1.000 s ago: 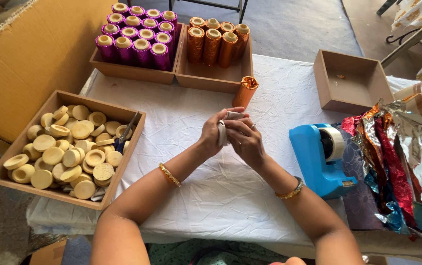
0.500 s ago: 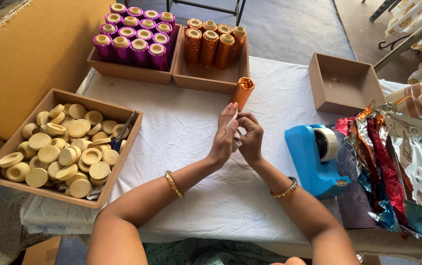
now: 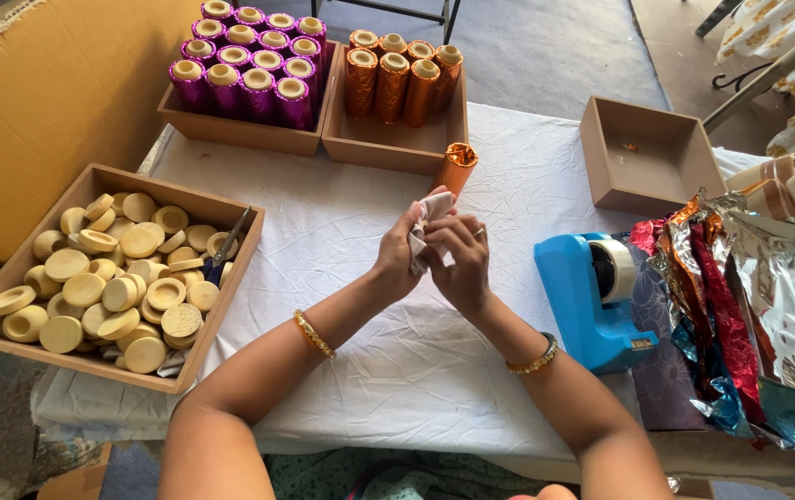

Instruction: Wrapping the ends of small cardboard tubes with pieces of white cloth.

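The small crumpled white piece of paper or cloth (image 3: 430,211) sits above the middle of the white-covered table (image 3: 360,241), pinched between both hands. The left hand (image 3: 399,255) grips its lower edge with curled fingers; the right hand (image 3: 460,259) closes on it from the other side, equally near. Its long axis runs roughly upright. Just beyond stands an orange foil-wrapped cylinder (image 3: 458,168), apart from the fingers. The piece's lower part is hidden behind the fingers, and its material is unclear.

Tray of wooden discs (image 3: 101,278) at left; two trays of wrapped tubes (image 3: 314,69) at top centre; tape dispenser (image 3: 596,296) right of the hands (image 3: 434,255); foil sheets (image 3: 740,306) at far right.
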